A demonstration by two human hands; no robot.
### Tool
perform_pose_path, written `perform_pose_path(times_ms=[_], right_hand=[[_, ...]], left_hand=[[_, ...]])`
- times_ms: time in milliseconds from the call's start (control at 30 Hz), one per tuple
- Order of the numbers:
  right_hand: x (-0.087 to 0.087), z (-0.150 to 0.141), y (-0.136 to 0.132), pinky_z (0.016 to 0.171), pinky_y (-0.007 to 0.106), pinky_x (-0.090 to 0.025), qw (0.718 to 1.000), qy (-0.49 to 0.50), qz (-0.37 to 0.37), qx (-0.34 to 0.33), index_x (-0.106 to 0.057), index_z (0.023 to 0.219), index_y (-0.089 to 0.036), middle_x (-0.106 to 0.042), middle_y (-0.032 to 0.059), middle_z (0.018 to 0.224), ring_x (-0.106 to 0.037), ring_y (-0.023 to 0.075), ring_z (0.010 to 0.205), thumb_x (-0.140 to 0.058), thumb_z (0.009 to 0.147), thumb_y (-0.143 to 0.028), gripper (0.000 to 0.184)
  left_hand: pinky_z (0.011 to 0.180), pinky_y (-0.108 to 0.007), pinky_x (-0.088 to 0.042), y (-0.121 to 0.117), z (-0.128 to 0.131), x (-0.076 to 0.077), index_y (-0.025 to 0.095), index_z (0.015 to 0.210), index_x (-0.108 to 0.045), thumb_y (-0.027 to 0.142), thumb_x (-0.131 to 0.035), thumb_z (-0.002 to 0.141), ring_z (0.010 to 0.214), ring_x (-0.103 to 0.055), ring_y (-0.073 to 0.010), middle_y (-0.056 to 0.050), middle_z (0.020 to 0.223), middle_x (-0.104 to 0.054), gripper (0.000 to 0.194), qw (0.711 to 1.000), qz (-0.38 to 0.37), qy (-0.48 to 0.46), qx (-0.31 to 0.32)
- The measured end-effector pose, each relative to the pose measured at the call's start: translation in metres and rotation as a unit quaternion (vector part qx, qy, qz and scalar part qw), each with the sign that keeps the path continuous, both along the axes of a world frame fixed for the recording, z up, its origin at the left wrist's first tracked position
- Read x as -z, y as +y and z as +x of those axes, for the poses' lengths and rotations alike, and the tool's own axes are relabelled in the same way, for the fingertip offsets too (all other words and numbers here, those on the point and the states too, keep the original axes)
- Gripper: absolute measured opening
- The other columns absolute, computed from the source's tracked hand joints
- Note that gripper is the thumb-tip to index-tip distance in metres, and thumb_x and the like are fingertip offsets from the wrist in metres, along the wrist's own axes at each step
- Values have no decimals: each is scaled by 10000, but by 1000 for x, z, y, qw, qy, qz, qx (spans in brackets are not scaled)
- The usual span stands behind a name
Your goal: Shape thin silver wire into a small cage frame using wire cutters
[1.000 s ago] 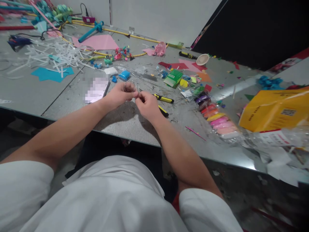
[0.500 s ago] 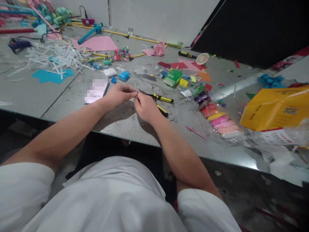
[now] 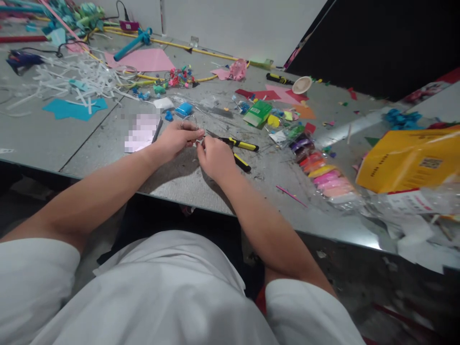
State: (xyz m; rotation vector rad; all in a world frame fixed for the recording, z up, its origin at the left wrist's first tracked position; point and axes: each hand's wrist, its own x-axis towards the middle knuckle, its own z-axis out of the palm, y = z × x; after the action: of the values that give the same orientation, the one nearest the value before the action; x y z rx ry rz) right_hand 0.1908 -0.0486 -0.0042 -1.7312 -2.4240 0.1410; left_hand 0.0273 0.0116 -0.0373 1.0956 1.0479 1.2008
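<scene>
My left hand (image 3: 177,138) is closed, pinching a thin wire loop (image 3: 190,118) that shows above its fingers. My right hand (image 3: 218,157) meets it at the fingertips, thumb and forefinger pinched together; whatever is between them is too small to make out. Beside and partly behind my right hand lie pliers (image 3: 244,144) with black and yellow handles. To the left of my left hand rests a phone (image 3: 142,133) with a blurred-out screen. Just beyond the hands are a blue packet (image 3: 184,109) and a small white packet (image 3: 163,103).
Shredded white paper strips (image 3: 77,79) and blue paper (image 3: 75,109) cover the left. Further back are pink paper (image 3: 143,60) and a cluster of colourful trinkets (image 3: 181,76). At right lie a green packet (image 3: 258,113), coloured clay packs (image 3: 328,179) and a yellow bag (image 3: 409,160).
My right hand has shifted slightly left and its fingertips have come down a little from those of my left hand. The camera view has moved slightly.
</scene>
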Motion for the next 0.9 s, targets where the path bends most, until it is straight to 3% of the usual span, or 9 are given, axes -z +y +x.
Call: perform_pose_path(times_ms=[167,333,567,900], right_hand=[[-1,-6,3,987,380,-495,998,34,-38,24,-770,1497,-16,-864,339,1431,-823,368,1278,-407,1338,-124,410],[2,-6,6,1014,386,-520,997,46,-45,33,-774,1517,-12,-869,342,1444,-827,366,1258,-401,1341,-128,428],[-1,-6,9,1063,411,-547,997,36,-54,45,-785,1531,-31,-895,349,1442,-848,381,1282,-381,1349,-168,464],[6,-8,13,1122,452,-568,997,36,-41,45,-797,1542,-49,-899,352,1464,-855,407,1332,-351,1327,-156,507]], left_hand=[[646,-275,-463,1,1,2,195,819,-756,131,-978,967,716,-631,-138,-42,805,-754,274,1000,1,-2,-16],[676,-288,-462,1,3,2,202,812,-745,153,-990,984,699,-604,-131,-29,803,-755,303,1000,6,8,-27],[758,-296,-509,-3,4,-2,195,769,-769,72,-917,993,733,-619,-133,-28,774,-752,295,999,25,9,-43],[736,-294,-502,-6,6,-6,194,730,-761,48,-871,1009,708,-583,-125,-30,767,-743,335,998,24,-8,-54]])
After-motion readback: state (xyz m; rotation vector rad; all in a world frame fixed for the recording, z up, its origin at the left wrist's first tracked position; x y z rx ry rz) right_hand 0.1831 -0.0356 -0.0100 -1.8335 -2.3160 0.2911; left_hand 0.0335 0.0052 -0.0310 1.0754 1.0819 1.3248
